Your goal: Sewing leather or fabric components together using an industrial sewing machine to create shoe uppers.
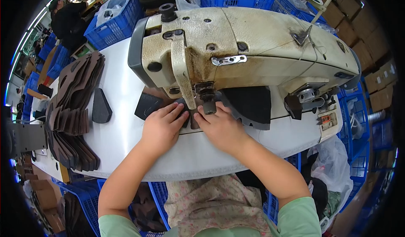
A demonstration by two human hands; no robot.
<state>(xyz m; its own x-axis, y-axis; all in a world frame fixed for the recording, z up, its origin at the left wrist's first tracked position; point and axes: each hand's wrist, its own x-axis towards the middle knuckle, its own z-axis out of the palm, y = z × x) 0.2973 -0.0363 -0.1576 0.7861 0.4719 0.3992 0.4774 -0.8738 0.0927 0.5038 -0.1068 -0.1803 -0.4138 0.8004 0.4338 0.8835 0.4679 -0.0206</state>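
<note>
A worn beige sewing machine [202, 39] stands across the white table in front of me. Under its head lies a dark piece, black on top with brown parts showing; its left end [148, 106] sticks out beside my left hand. My left hand [163, 125] rests on this piece left of the presser area, fingers stretched forward. Just right of the needle area, my right hand [220, 126] lies flat with its fingertips partly hidden behind the machine head. A black curved piece with a notched edge [249, 106] extends to the right of that hand. The needle tip is hidden.
Stacked brown and black cut pieces [76, 106] lie at the table's left, with one loose black piece [101, 106] beside them. Blue crates [116, 20] stand behind and below the table. A clear plastic bag [333, 165] hangs at the right. Another person [67, 20] sits far left.
</note>
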